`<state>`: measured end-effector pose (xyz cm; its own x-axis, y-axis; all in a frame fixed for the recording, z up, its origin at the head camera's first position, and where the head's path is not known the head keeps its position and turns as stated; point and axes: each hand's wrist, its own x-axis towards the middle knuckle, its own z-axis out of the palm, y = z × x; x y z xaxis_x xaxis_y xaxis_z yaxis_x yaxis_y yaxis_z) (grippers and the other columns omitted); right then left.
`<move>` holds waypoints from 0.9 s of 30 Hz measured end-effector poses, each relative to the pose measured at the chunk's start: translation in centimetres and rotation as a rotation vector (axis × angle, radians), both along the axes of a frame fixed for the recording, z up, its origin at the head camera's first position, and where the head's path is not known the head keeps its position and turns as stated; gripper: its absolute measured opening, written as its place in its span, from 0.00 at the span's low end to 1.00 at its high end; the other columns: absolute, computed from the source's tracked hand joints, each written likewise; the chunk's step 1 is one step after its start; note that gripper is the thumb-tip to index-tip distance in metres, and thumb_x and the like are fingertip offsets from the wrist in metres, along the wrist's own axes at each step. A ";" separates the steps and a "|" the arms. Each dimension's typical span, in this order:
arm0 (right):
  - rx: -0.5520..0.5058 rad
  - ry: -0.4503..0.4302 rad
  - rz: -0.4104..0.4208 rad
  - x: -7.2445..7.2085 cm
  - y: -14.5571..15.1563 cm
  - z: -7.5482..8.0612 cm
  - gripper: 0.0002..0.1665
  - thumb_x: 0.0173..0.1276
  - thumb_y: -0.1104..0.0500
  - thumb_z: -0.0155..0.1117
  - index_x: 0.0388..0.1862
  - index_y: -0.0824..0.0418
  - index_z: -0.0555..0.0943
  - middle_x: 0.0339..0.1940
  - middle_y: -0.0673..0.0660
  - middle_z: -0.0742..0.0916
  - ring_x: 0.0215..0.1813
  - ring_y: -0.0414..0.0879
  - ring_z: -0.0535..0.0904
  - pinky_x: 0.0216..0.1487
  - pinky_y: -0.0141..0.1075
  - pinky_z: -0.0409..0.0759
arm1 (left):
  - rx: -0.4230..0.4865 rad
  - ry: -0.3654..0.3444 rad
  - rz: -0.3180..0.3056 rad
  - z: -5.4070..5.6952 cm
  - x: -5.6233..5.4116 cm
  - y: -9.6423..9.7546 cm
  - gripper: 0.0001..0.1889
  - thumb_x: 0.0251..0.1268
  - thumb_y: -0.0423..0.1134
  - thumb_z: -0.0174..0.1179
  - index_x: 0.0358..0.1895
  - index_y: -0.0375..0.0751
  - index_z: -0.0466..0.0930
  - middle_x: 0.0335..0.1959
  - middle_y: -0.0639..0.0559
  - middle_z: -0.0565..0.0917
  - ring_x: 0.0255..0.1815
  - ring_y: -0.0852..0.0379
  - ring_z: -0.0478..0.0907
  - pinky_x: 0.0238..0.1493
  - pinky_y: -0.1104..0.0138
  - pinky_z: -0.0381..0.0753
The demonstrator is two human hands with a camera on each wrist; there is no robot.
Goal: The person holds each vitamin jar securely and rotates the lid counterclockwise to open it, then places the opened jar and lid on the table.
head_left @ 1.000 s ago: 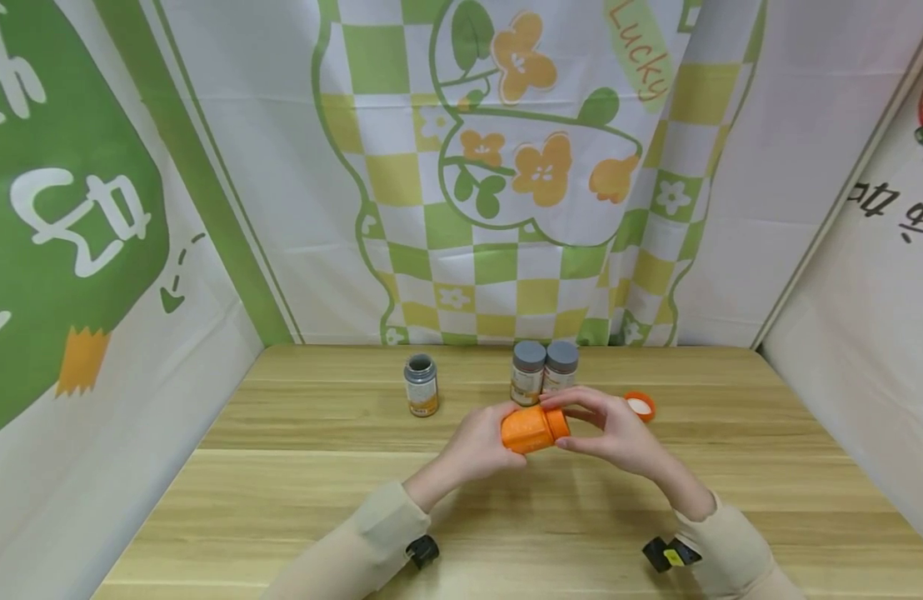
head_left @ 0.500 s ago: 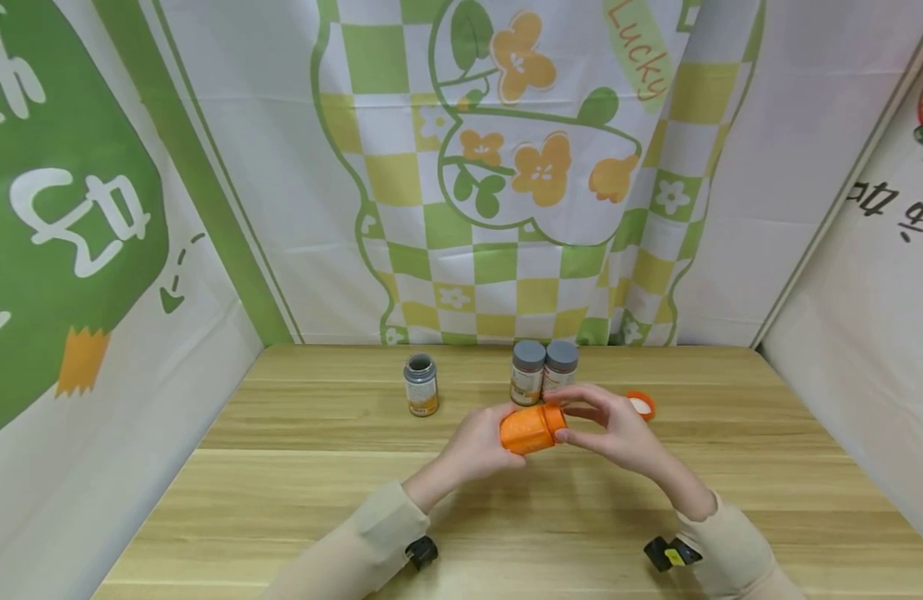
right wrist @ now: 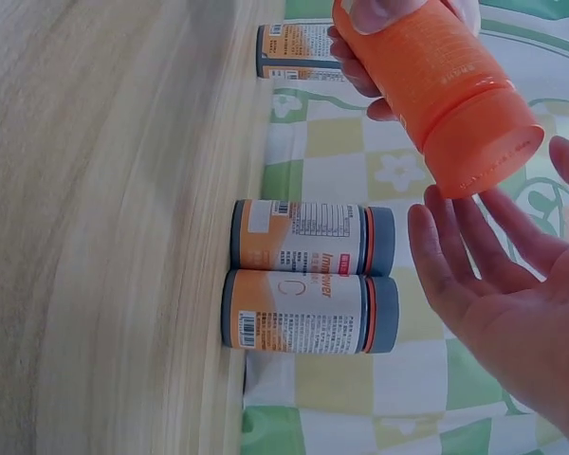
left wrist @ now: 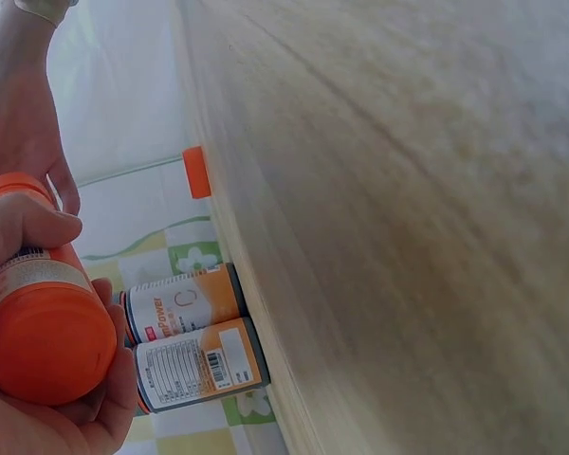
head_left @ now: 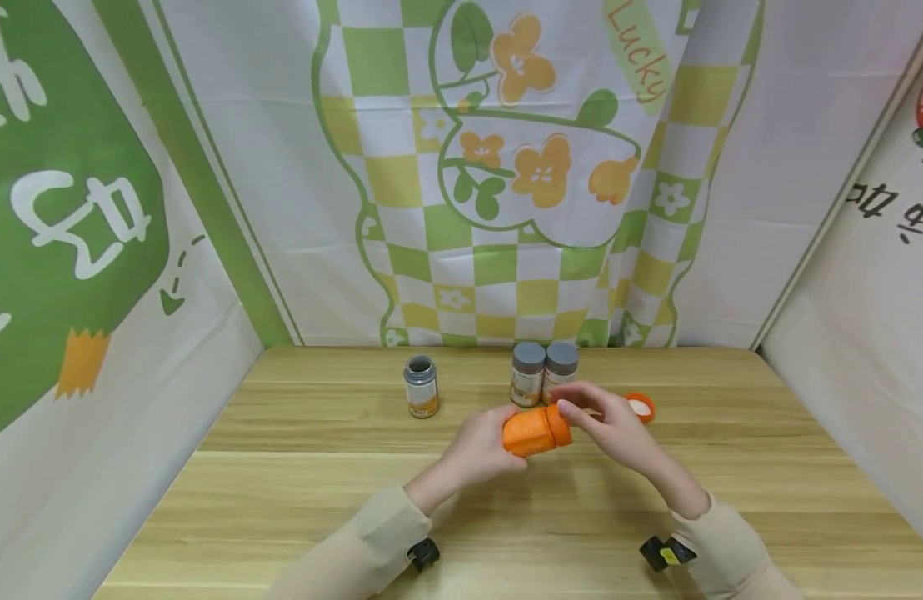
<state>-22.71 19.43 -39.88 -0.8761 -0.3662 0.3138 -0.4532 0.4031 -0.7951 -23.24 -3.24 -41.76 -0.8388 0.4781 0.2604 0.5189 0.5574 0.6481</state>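
Observation:
An orange plastic bottle (head_left: 532, 432) lies tilted in my left hand (head_left: 482, 446), its wide cap-like end (right wrist: 484, 137) pointing right. The left fingers and thumb wrap around its body, also seen in the left wrist view, where the bottle (left wrist: 52, 346) shows a pale label band. My right hand (head_left: 615, 425) is at the wide end, fingers spread and extended. In the right wrist view the right hand's (right wrist: 512, 294) fingertips are right at the rim, with the palm bare. An orange lid (head_left: 641, 407) with a white inside lies on the table behind the right hand.
Two grey-capped bottles (head_left: 528, 375) stand side by side behind the hands. To the left stands an uncapped grey bottle (head_left: 421, 387) with its mouth up. Printed cloth (head_left: 499, 275) hangs along the back edge of the wooden table (head_left: 296, 500).
The right thumb has moved up along the orange bottle's end and the right fingers have shifted around the rim. The left hand keeps its grip; the other bottles stay put.

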 end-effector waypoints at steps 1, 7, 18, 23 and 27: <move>0.006 -0.011 -0.009 0.0 0.0 0.0 0.16 0.70 0.52 0.56 0.54 0.54 0.79 0.53 0.56 0.84 0.49 0.45 0.82 0.45 0.33 0.81 | -0.001 0.003 0.000 0.0 0.0 0.0 0.25 0.34 0.36 0.73 0.44 0.44 0.78 0.29 0.58 0.80 0.26 0.63 0.72 0.29 0.71 0.71; 0.043 -0.070 -0.043 0.0 -0.2 0.1 0.18 0.70 0.48 0.56 0.51 0.56 0.80 0.46 0.54 0.86 0.43 0.42 0.83 0.42 0.39 0.83 | -0.023 0.037 0.013 -0.1 -0.2 0.0 0.25 0.34 0.37 0.73 0.44 0.45 0.78 0.29 0.58 0.79 0.26 0.64 0.71 0.28 0.72 0.70; 0.012 -0.222 -0.085 -0.3 -0.5 -0.1 0.24 0.68 0.44 0.57 0.51 0.61 0.79 0.42 0.59 0.86 0.36 0.44 0.83 0.39 0.43 0.83 | -0.053 0.053 0.042 0.0 -0.3 0.0 0.26 0.33 0.38 0.72 0.45 0.45 0.78 0.31 0.57 0.80 0.27 0.63 0.71 0.30 0.71 0.70; -0.001 -0.233 -0.067 -0.1 -0.6 -0.1 0.23 0.69 0.47 0.57 0.52 0.63 0.79 0.43 0.61 0.86 0.36 0.43 0.83 0.38 0.41 0.84 | -0.049 0.051 0.040 0.0 -0.3 -0.1 0.26 0.33 0.38 0.72 0.44 0.45 0.78 0.31 0.57 0.80 0.27 0.63 0.71 0.30 0.71 0.70; 0.009 -0.235 -0.049 0.6 -0.9 0.9 0.22 0.70 0.52 0.57 0.54 0.66 0.78 0.46 0.64 0.85 0.39 0.46 0.83 0.38 0.39 0.84 | -0.050 0.055 0.039 -0.1 -0.3 -0.2 0.26 0.33 0.38 0.72 0.45 0.45 0.78 0.31 0.57 0.80 0.27 0.63 0.71 0.29 0.71 0.70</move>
